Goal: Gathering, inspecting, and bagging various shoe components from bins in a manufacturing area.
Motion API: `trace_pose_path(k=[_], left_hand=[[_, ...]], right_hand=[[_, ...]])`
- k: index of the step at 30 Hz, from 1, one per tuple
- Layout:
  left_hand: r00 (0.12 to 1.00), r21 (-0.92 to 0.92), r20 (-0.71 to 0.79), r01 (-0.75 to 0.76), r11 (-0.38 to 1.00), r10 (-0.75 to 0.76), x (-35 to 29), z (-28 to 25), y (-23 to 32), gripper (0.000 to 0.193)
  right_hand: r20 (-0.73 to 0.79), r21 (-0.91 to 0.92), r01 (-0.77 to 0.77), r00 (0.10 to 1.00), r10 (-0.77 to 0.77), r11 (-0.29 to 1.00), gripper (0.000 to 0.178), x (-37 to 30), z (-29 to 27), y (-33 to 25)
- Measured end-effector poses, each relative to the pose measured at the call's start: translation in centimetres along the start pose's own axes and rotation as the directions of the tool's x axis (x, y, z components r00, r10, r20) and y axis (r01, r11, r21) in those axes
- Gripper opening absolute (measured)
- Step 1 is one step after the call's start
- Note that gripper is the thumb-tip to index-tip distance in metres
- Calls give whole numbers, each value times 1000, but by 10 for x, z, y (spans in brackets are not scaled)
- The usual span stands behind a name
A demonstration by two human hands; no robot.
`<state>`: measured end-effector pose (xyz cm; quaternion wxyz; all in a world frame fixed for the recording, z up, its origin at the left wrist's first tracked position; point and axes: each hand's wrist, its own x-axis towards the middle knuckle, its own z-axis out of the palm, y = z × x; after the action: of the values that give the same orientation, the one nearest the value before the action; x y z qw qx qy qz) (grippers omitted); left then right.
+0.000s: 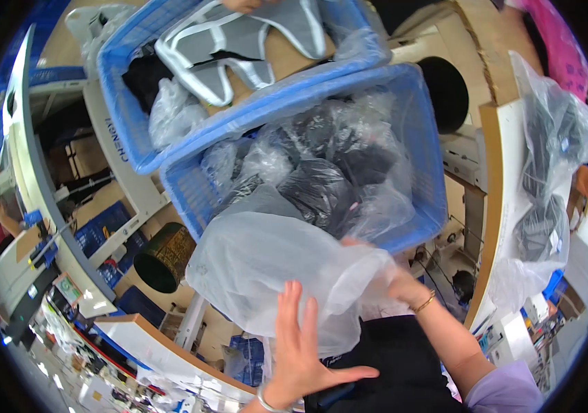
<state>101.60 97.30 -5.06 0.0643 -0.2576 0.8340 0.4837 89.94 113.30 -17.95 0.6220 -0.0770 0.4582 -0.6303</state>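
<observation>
A large translucent white plastic bag [266, 258] hangs in front of me, over the near edge of a blue plastic basket [428, 186]. My right hand [394, 282] is closed on the bag's gathered right end; part of it shows blurred through the film. My left hand [301, 361] is open below the bag, fingers stretched up and thumb pointing right. Its fingertips overlap the film in view; whether they touch it I cannot tell. Grey material [263, 202] shows at the bag's far side. Inside the basket lie several clear bags with black contents [318, 189].
Behind stands another blue basket [118, 103] with grey white-edged pieces [239, 41] on brown board; another person's hand [242, 5] is over it. Table edges flank the baskets, with a bagged dark bundle [542, 172] on the right. A dark cylindrical bin [163, 258] stands at left.
</observation>
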Motion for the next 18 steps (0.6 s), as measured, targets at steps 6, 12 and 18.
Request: trace_pose_path(k=[6,12,18], left_hand=[[807,-153,-234,521,840,-543,-28,10,-23,84],[664,-601,-68,568,562,-745,-73,-15,-64,40],[319,-802,-558,31,597,-766,-64,-36,-50,53]], right_hand=[[-102,-337,-177,983,151,925,55,5,68,3],[-124,-405,43,987,-102,913,16,24,108,0],[78,-85,209,976,-202,974,12,31,167,-26]])
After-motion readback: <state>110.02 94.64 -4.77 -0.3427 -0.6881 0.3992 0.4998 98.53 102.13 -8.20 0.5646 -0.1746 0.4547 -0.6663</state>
